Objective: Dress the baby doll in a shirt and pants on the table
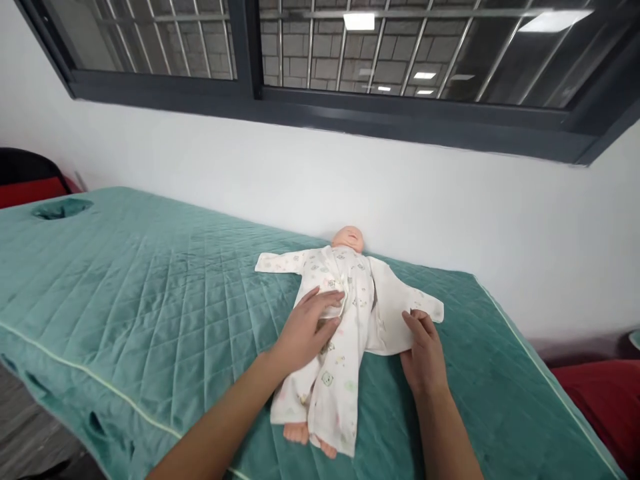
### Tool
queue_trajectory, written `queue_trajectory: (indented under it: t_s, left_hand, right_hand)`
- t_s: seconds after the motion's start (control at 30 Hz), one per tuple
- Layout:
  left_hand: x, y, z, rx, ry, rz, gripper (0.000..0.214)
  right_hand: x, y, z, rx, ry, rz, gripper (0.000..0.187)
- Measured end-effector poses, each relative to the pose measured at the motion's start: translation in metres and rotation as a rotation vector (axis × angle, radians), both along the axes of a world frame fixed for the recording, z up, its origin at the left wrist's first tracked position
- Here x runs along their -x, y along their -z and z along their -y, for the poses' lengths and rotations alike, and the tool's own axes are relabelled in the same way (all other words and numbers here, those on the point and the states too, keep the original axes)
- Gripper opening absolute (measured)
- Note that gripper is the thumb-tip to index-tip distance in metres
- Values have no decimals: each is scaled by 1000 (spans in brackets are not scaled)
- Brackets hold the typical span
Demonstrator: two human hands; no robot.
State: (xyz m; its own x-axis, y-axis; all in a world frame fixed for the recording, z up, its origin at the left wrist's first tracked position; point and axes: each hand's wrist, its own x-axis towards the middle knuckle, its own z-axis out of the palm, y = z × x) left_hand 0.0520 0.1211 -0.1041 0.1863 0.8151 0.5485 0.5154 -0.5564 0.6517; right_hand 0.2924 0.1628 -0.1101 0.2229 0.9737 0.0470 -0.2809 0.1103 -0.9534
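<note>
A baby doll (349,239) lies on its back on a green quilted bed cover, its head toward the wall and bare feet (296,433) toward me. It has on white printed baby trousers (336,380) and a white printed baby top (320,267) with both sleeves stretched out. My left hand (310,327) lies over the left side of the top at the doll's belly, fingers extended and thumb apart. On the other side, the top's front flap (393,320) is spread out, pale inner side up. My right hand (423,343) pinches this flap's outer edge below the sleeve.
The green bed cover (165,280) has a face hole (63,208) at the far left. Behind the bed stands a white wall (210,170) under a dark-framed barred window (320,110). Red items show at the right edge (605,400), and a black and red chair (30,180) at the left.
</note>
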Motion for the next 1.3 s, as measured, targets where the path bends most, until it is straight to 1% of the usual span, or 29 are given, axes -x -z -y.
queue_trajectory:
  t_s: [0.07, 0.1, 0.13, 0.2, 0.23, 0.27, 0.3, 0.37, 0.43, 0.5, 0.57, 0.63, 0.67, 0.7, 0.73, 0.8, 0.83, 0.9, 1.0, 1.17, 1.23, 1.3]
  left_hand:
    - [2, 2, 3, 81, -5, 145, 23]
    - [4, 1, 3, 126, -14, 236, 22]
    - [6, 0, 1, 163, -35, 332, 20]
    - [10, -3, -10, 192, -124, 487, 20]
    - [12, -4, -19, 190, -188, 527, 19]
    - [15, -6, -32, 181, -254, 541, 18]
    - [17, -8, -46, 177, -308, 535, 16]
    - [18, -15, -77, 208, -350, 509, 16]
    - [14, -26, -107, 282, -320, 518, 23]
    - [6, -40, -128, 378, -244, 553, 31]
    - [-4, -54, -141, 413, -106, 665, 35]
    - [-10, -63, -148, 424, 26, 761, 32]
    - [-12, -65, -151, 419, 42, 769, 28]
    - [-12, -65, -153, 408, 9, 747, 24]
    - [-11, -63, -155, 396, -56, 694, 21]
    - [-8, -57, -158, 383, -200, 548, 20]
    - [-6, -53, -159, 384, -240, 473, 21]
    - [-4, -49, -160, 390, -251, 347, 22]
    - [-4, -47, -159, 407, -264, 246, 22]
    - [-4, -44, -160, 411, -263, 258, 18]
    - [-3, -41, -162, 397, -285, 269, 15]
    - [0, -38, -165, 389, -308, 289, 11]
  right_hand:
    - [15, -10, -3, -35, 22, 50, 35]
    - [24, -17, -2, -61, -6, 94, 35]
    - [34, -26, -1, -85, -67, 149, 33]
    - [52, -45, 2, -117, -287, 284, 28]
    - [59, -55, 3, -105, -385, 333, 26]
    - [63, -64, 2, -87, -442, 357, 25]
    - [64, -71, -1, -63, -462, 367, 25]
    - [62, -80, -17, -23, -408, 376, 25]
    - [58, -80, -44, 1, -276, 434, 24]
    - [60, -72, -73, 12, -97, 554, 21]
    - [68, -59, -95, -24, 38, 692, 16]
    - [81, -47, -104, -67, 66, 783, 18]
    - [86, -42, -105, -78, 62, 797, 20]
    - [91, -39, -104, -82, 58, 788, 25]
    - [94, -36, -102, -79, 56, 768, 32]
    - [97, -35, -98, -66, 52, 738, 47]
    - [97, -36, -97, -59, 43, 741, 50]
    - [96, -37, -97, -40, 20, 777, 46]
    - [95, -37, -100, -12, 22, 825, 36]
    - [95, -37, -103, -28, 47, 860, 21]
    - [98, -40, -107, -26, 51, 898, 17]
    - [102, -45, -114, -9, 54, 980, 16]
